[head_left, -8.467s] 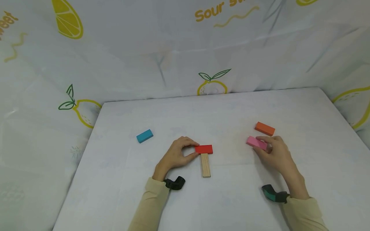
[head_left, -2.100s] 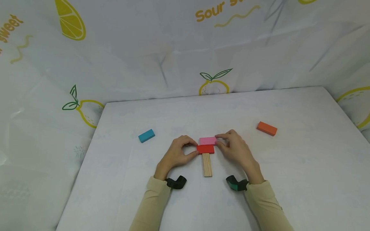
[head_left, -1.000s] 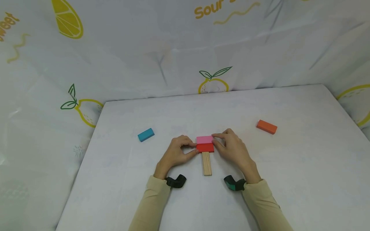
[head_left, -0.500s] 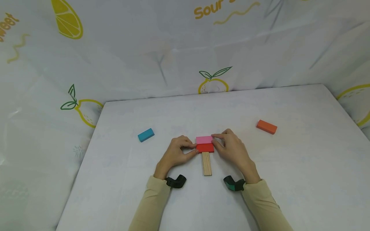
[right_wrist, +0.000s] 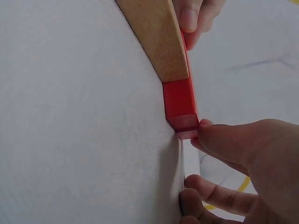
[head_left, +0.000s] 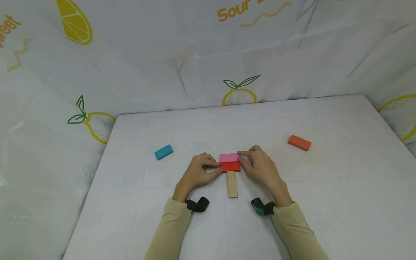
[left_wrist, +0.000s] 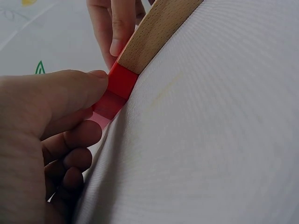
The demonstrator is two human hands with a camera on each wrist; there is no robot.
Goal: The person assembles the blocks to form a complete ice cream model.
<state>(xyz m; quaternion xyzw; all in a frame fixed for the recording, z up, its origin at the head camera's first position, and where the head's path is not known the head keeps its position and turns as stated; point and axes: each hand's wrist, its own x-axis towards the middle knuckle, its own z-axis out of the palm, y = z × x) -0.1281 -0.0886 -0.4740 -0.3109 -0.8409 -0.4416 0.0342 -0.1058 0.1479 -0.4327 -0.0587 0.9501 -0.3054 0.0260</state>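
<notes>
In the head view, a plain wooden block (head_left: 232, 184) lies lengthwise on the table. A red block (head_left: 230, 166) lies crosswise against its far end, forming a T. Along the red block's far side lies a pink block (head_left: 229, 157), their long sides together and ends nearly lined up. My left hand (head_left: 199, 171) pinches the red block's left end between thumb and fingers. At the pink block's right end, my right hand (head_left: 261, 169) holds it with thumb and index finger. The left wrist view shows the left thumb at the red block (left_wrist: 122, 80), with the pink one partly hidden behind.
A blue block (head_left: 164, 152) lies on the white table (head_left: 341, 187) to the left, and an orange block (head_left: 299, 143) to the right at the back. A lemon-print sheet (head_left: 146, 54) hangs behind the table. Each wrist carries a small black camera.
My right hand has carried the pink block from beside the orange one to the red block's far side, then shifted it slightly left. The left hand has stayed at the red block.
</notes>
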